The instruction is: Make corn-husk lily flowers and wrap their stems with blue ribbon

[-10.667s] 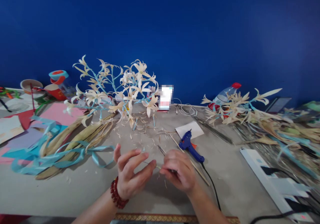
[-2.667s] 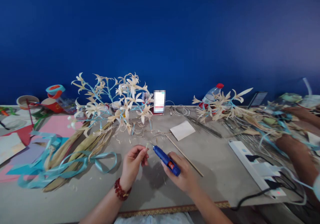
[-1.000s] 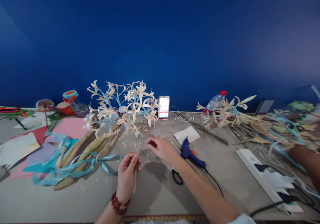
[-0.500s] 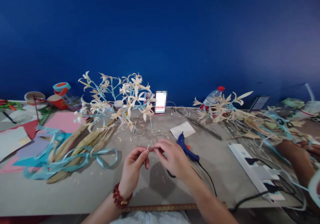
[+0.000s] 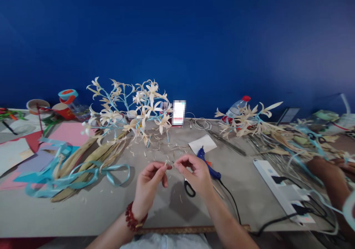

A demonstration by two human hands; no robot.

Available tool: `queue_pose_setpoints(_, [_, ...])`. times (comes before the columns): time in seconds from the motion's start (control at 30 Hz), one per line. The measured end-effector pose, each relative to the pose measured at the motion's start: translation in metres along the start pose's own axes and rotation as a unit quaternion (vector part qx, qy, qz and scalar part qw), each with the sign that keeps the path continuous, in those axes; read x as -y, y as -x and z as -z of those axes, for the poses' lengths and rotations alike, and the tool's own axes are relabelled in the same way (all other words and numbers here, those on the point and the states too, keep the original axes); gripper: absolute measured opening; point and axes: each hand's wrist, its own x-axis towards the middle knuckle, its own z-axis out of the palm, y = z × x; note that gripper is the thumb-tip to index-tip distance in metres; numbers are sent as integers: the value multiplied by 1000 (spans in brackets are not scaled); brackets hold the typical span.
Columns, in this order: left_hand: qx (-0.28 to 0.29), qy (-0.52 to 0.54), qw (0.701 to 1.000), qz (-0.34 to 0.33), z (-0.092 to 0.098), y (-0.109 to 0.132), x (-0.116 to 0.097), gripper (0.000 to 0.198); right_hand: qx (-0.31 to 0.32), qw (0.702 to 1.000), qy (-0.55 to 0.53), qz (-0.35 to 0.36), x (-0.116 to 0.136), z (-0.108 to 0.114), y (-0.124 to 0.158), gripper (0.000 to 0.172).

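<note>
Thumb and fingertips of my left hand (image 5: 150, 179) are closed in a pinch on a small pale sliver (image 5: 166, 162), which looks like dried husk. My right hand (image 5: 194, 174) faces it a short gap away, its thumb and forefinger pinched on something thin and too small to make out. Partly under my right hand lies a pair of scissors (image 5: 190, 190); only a black handle loop and a bit of blade show. Just right of that hand rests a blue glue gun (image 5: 209, 167). Pale husk flowers on blue-wrapped stems (image 5: 152, 110) stand beyond my hands.
Light blue ribbon (image 5: 91, 178) lies over dried husks (image 5: 73, 164) at left, near coloured paper (image 5: 70, 133). A white power strip (image 5: 277, 189) with cords sits at right. A co-worker's hand (image 5: 321, 167) is at far right. White paper (image 5: 203, 144) lies behind the glue gun.
My right hand has drawn back slightly to the right, so a gap now shows between the two hands' fingertips. More of the scissors' handle is visible.
</note>
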Motion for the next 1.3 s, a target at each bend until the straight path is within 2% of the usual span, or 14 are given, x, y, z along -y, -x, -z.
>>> queue_pose_setpoints(0.27, [17, -34, 999, -12, -6, 3, -5, 17, -42, 995, 46, 81, 17, -8, -1, 8])
queue_pose_setpoints(0.7, [33, -43, 998, -15, -5, 5, -3, 16, -54, 986, 103, 119, 15, -12, 1, 8])
queue_pose_setpoints(1.3, [26, -44, 999, -13, -7, 7, -6, 18, -71, 963, 179, 189, 13, -14, 1, 10])
